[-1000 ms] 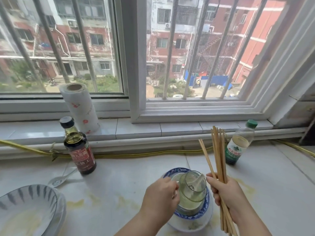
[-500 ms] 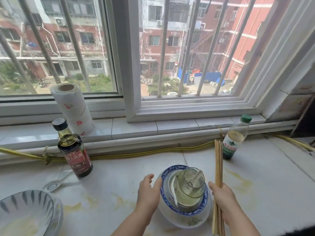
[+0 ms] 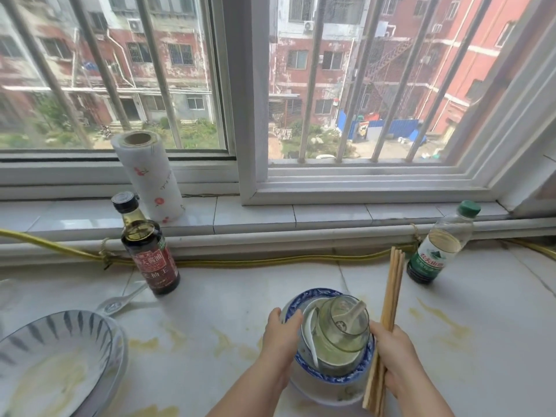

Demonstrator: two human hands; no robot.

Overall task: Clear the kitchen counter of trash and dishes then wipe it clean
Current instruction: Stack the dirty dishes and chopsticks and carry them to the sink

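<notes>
- Right hand [image 3: 394, 355]: clenched round a bundle of pale wooden chopsticks [image 3: 391, 299], held upright just beside the dish stack. Judgement: gathered in one fist so that hand can also steady the stack's right side.
- Left hand [image 3: 281, 335]: fingers curled on the left rim of the blue-and-white patterned ceramic bowl [image 3: 304, 300], thumb over the edge. Reads as a lifting grip.
- The bowl sits on a white dish [image 3: 319, 394] on the worktop. Inside is a clear glass jar [image 3: 343, 332] with a white ceramic spoon [image 3: 356, 310] standing in it. A second white spoon [image 3: 313, 338] leans on the bowl wall. Nested, presumably to go in one carry.
- White stone worktop [image 3: 240, 314]: yellow smears [image 3: 436, 319] not yet wiped.
- Left edge: grey-striped white bowl [image 3: 60, 335] with yellowish residue, and a clear plastic spoon [image 3: 120, 302] just beyond it, neither one in hand.
- Farther: dark soy-sauce bottle [image 3: 149, 257] on the left, green-capped clear plastic bottle [image 3: 439, 248] on the right, both well apart from the stack.
- Sill: printed white paper-towel roll [image 3: 147, 176], upright.
- Change over 1 s: the left hand was at the jar and is now at the rim. The chopsticks were splayed and tilted, and are now gathered and near vertical. Over 0.5 s: the thumb was raised, and is now closed over the rim.
</notes>
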